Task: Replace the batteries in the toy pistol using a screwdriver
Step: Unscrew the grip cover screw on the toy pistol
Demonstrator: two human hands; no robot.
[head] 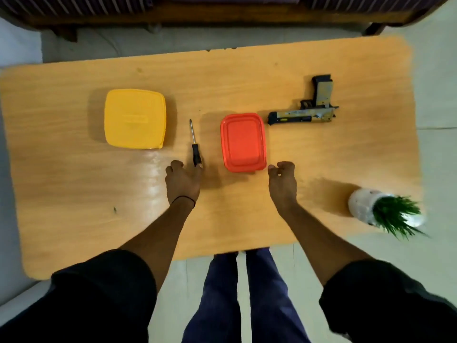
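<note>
My left grip [183,181] curls at the screwdriver [195,147] handle; whether it has hold, I cannot tell. My right grip [282,179] is loosely curled and empty. The toy pistol [304,115] lies untouched on the counter [74,194], far right, likely set out for reach.

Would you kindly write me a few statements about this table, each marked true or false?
1. The screwdriver lies between the yellow container and the red container. True.
2. The right hand holds the toy pistol. False: the pistol lies on the table, away from both hands.
3. The left hand is at the screwdriver's handle end. True.
4. The red container is open. False: its lid is on.
</note>
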